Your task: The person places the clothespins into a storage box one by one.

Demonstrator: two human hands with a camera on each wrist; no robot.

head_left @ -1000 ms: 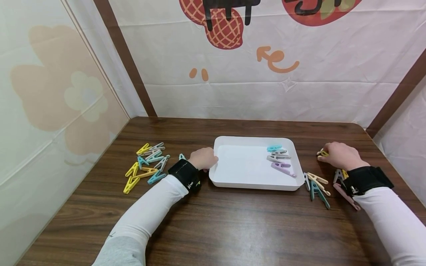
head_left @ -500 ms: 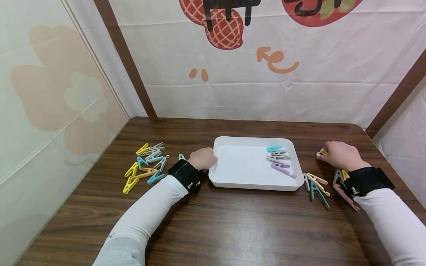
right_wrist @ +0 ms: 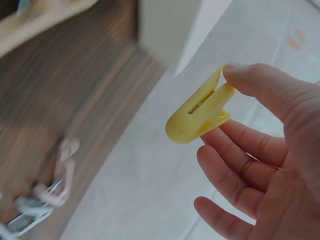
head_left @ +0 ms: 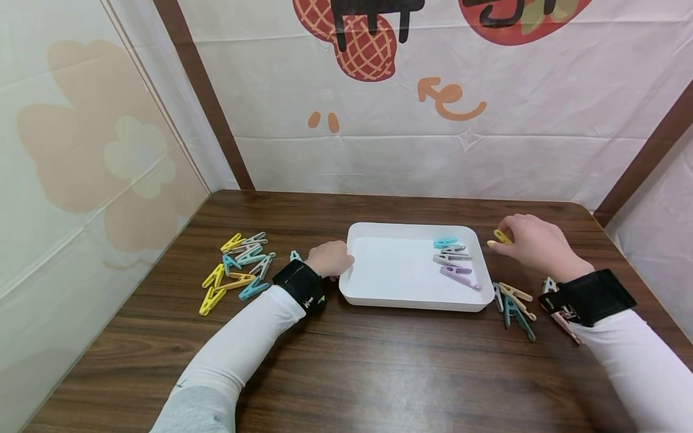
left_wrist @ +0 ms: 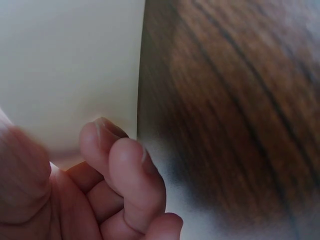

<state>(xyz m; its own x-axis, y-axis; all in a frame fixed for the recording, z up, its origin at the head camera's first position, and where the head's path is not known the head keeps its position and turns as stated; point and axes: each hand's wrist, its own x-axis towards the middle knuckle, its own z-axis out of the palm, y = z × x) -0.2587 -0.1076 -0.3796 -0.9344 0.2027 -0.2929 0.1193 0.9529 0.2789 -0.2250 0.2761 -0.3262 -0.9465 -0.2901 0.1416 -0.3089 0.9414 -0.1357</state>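
My left hand (head_left: 329,258) grips the left edge of a white tray (head_left: 390,264). In the left wrist view its curled fingers (left_wrist: 135,182) lie against the tray's wall. Off the tray's right side, raised over the table, my right hand (head_left: 536,243) pinches a yellow clothespin (right_wrist: 195,112) between thumb and fingers; the other fingers spread loosely. Along the tray's right end lie a turquoise clothespin (head_left: 445,242), grey clothespins (head_left: 452,258) and a purple clothespin (head_left: 460,276).
A heap of yellow, blue and grey clothespins (head_left: 238,276) lies on the left of the brown table (head_left: 390,373). Beige and teal clothespins (head_left: 517,307) lie by the tray's right front corner. A pink clothespin (head_left: 565,328) is partly hidden under the right wrist. A patterned cloth hangs behind.
My right hand has lifted the yellow clothespin off the table and moved it left and toward the tray. The left hand and the tray have stayed in place.
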